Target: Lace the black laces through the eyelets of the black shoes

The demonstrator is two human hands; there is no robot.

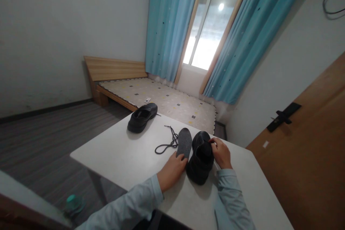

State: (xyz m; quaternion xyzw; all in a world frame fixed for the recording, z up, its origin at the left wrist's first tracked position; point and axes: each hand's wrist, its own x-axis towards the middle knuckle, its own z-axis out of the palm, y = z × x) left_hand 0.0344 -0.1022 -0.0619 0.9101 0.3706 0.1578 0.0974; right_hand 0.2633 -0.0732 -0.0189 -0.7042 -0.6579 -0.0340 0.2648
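A black shoe (200,161) stands on the white table (121,158) right in front of me. My right hand (221,152) grips its upper edge near the tongue. My left hand (172,170) rests on the near end of a grey insole (184,142) that lies flat just left of that shoe. A loose black shoelace (168,142) curls on the table beside the insole. A second black shoe (142,116) sits apart at the table's far left corner.
A low wooden bed (161,99) with a patterned mattress stands beyond the table under a window with blue curtains. A wooden door (309,143) is on the right. A teal bottle (72,201) lies on the floor at lower left.
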